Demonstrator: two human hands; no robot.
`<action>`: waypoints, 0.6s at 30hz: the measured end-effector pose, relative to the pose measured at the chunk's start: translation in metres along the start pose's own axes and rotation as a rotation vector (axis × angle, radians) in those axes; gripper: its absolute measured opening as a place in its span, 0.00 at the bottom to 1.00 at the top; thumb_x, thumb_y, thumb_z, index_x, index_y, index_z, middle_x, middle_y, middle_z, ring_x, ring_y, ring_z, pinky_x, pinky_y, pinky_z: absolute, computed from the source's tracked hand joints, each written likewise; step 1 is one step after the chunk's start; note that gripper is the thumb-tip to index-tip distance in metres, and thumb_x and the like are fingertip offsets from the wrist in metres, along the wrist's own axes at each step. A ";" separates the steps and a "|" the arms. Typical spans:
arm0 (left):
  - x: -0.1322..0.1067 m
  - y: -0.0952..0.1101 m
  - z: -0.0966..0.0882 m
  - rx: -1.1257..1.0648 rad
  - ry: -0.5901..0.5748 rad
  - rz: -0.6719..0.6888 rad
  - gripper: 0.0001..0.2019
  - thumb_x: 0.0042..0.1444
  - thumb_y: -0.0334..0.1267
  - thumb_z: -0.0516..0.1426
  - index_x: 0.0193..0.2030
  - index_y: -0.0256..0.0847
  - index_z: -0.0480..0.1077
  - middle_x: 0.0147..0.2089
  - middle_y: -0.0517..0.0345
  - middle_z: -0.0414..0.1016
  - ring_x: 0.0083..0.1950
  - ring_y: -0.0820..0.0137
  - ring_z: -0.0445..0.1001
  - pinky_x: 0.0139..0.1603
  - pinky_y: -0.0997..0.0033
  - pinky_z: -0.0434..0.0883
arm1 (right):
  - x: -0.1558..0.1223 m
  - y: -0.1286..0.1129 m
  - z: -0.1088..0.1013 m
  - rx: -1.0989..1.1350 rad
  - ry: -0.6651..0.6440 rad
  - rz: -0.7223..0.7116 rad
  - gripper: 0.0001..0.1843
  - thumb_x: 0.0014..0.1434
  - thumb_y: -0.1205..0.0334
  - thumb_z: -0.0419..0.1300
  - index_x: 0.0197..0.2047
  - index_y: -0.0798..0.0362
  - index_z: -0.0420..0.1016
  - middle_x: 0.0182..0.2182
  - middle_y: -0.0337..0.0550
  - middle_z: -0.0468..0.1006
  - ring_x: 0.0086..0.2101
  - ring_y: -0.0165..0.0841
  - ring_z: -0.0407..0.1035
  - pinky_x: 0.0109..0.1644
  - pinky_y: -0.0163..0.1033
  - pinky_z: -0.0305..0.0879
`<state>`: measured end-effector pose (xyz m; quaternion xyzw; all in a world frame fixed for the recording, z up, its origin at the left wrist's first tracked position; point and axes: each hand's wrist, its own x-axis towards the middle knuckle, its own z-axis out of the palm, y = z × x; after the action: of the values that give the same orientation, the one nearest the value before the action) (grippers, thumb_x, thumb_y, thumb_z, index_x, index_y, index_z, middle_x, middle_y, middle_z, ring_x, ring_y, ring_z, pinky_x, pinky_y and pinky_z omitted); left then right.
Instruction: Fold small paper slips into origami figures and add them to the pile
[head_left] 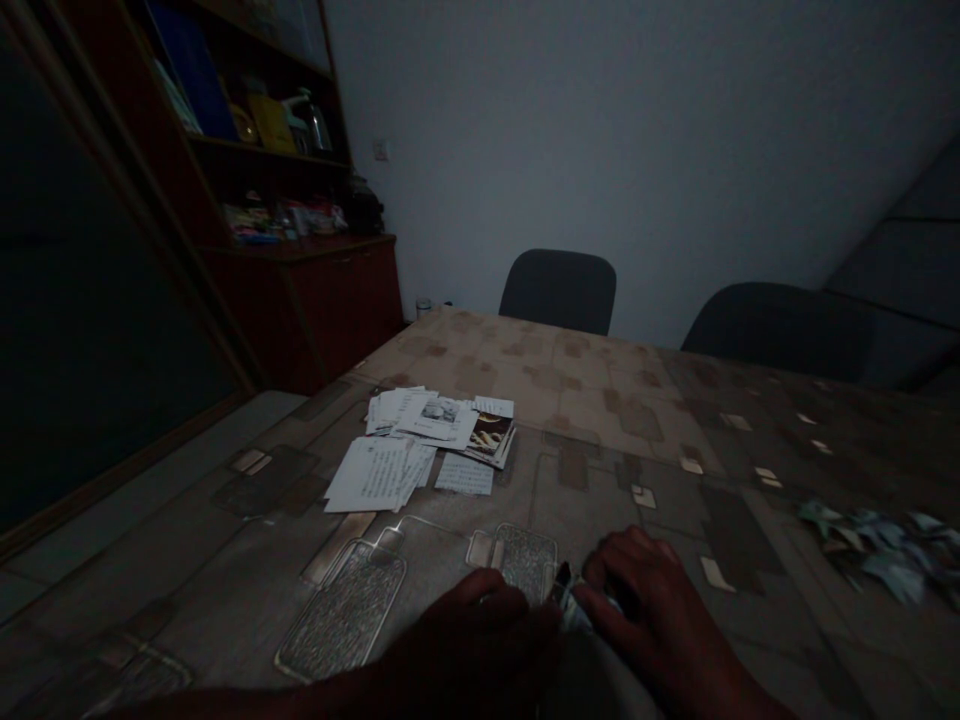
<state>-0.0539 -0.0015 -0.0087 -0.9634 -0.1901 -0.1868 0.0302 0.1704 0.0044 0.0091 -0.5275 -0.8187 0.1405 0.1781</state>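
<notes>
Low in the middle, my left hand has its fingers curled in, their tips in deep shadow. My right hand is closed, thumb and fingers bent toward the left one. Between the two hands shows a small crumpled scrap, pale with a dark tip, and both appear to grip it; the dim light hides the exact grasp. Beyond my left hand lie printed paper cards in loose piles: white text cards, a card with a grey picture, and a stack topped by a dark picture.
A heap of crumpled scraps lies at the right on the patterned tablecloth. Two dark chairs stand at the far edge. A red cabinet with filled shelves is at the left, and a glass shows at the table's far corner.
</notes>
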 end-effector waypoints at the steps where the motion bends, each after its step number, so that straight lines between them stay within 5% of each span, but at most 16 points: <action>1: 0.000 0.000 0.001 0.000 0.010 -0.002 0.10 0.63 0.32 0.56 0.50 0.35 0.66 0.47 0.55 0.73 0.34 0.71 0.66 0.33 0.66 0.66 | 0.000 0.000 0.000 -0.001 0.002 -0.004 0.10 0.57 0.70 0.64 0.27 0.52 0.69 0.26 0.38 0.72 0.31 0.38 0.66 0.37 0.43 0.57; 8: 0.000 0.001 0.004 -0.021 0.094 -0.045 0.04 0.63 0.32 0.55 0.44 0.39 0.67 0.38 0.56 0.72 0.33 0.71 0.65 0.33 0.70 0.65 | 0.003 -0.001 0.000 -0.027 -0.015 0.020 0.09 0.56 0.70 0.65 0.28 0.53 0.70 0.27 0.39 0.73 0.32 0.39 0.67 0.37 0.43 0.56; 18: 0.007 -0.002 0.010 -0.005 0.030 -0.072 0.02 0.63 0.34 0.55 0.42 0.40 0.66 0.33 0.61 0.68 0.32 0.71 0.64 0.33 0.69 0.61 | 0.005 -0.002 0.001 -0.057 -0.040 0.038 0.08 0.57 0.67 0.64 0.28 0.53 0.69 0.27 0.39 0.73 0.32 0.38 0.67 0.38 0.44 0.57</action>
<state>-0.0455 0.0040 -0.0152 -0.9531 -0.2237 -0.2026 0.0240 0.1664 0.0083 0.0100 -0.5449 -0.8156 0.1311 0.1440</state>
